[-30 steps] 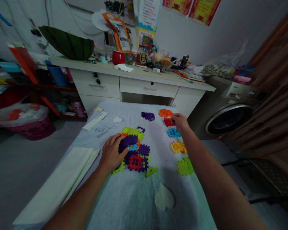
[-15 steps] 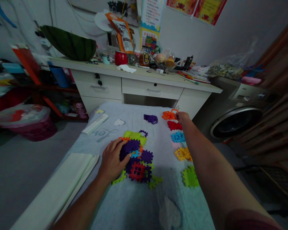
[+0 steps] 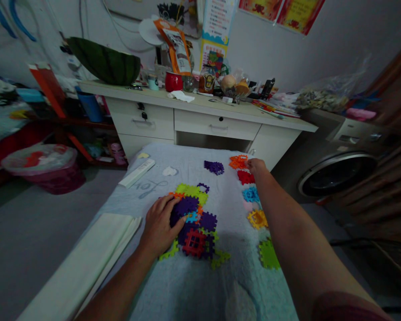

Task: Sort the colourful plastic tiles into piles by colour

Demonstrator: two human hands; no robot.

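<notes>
My left hand (image 3: pixel 160 220) lies on the left side of a build of interlocking plastic tiles (image 3: pixel 187 206), its fingers and thumb gripping its purple part. The build has purple, lime, red, orange and blue tiles with notched edges. My right hand (image 3: pixel 256 166) reaches to the far right of the cloth, fingertips bent together at the right edge of the orange tiles (image 3: pixel 238 161); they seem to pinch one, partly hidden. Nearer me along that side lie red tiles (image 3: pixel 245 177), blue tiles (image 3: pixel 250 194), yellow tiles (image 3: pixel 257 219) and green tiles (image 3: pixel 268 253).
Purple tiles (image 3: pixel 214 167) lie left of the orange ones. A white box (image 3: pixel 137 174) and a folded white sheet (image 3: pixel 83 263) are at the left. Behind stands a white desk (image 3: pixel 200 103) with a watermelon piece (image 3: pixel 103 62); a washing machine (image 3: pixel 334 156) is at the right.
An orange tile seen raised at my right fingertips is now lower, amid or beside the orange pile. My left hand stays on the build. The whole view has shifted slightly.
</notes>
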